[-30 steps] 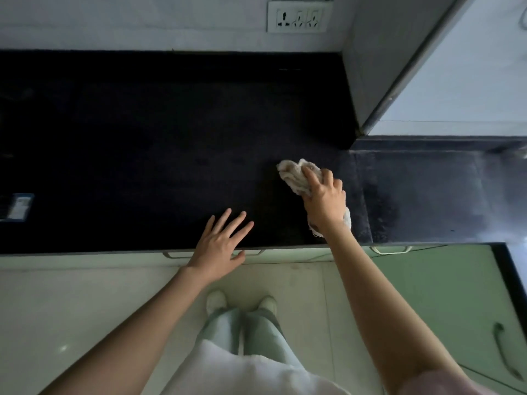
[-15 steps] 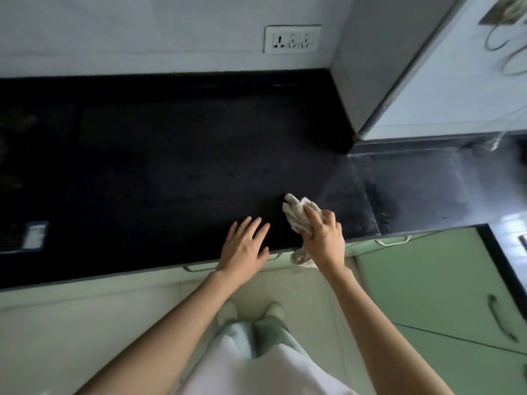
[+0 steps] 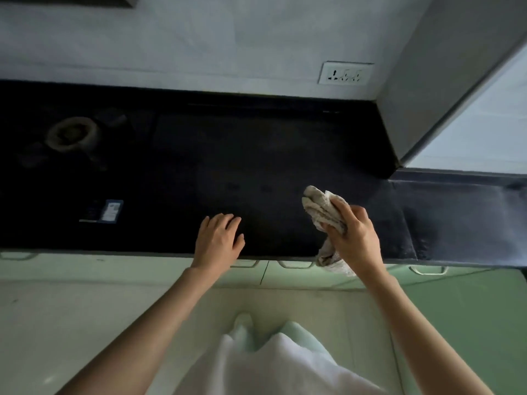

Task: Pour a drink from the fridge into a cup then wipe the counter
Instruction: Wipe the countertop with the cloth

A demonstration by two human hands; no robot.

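Observation:
My right hand [image 3: 352, 235] grips a crumpled off-white cloth [image 3: 320, 208], held near the front edge of the black counter [image 3: 256, 155]. One end of the cloth sticks up past my fingers and the other hangs below the counter edge. My left hand [image 3: 219, 240] rests flat on the counter near its front edge, fingers apart, holding nothing. No cup or drink is in view.
A gas burner [image 3: 71, 135] sits at the far left of the counter, with a small label [image 3: 109, 210] nearer the front. A wall socket [image 3: 345, 73] is at the back right. A grey wall corner [image 3: 422, 109] bounds the counter's right side. Green cabinet fronts [image 3: 456, 309] lie below.
My right hand drew the cloth toward the front edge, then shifted it slightly back and right. My left hand stayed on the counter. The view swung, bringing the burner into sight.

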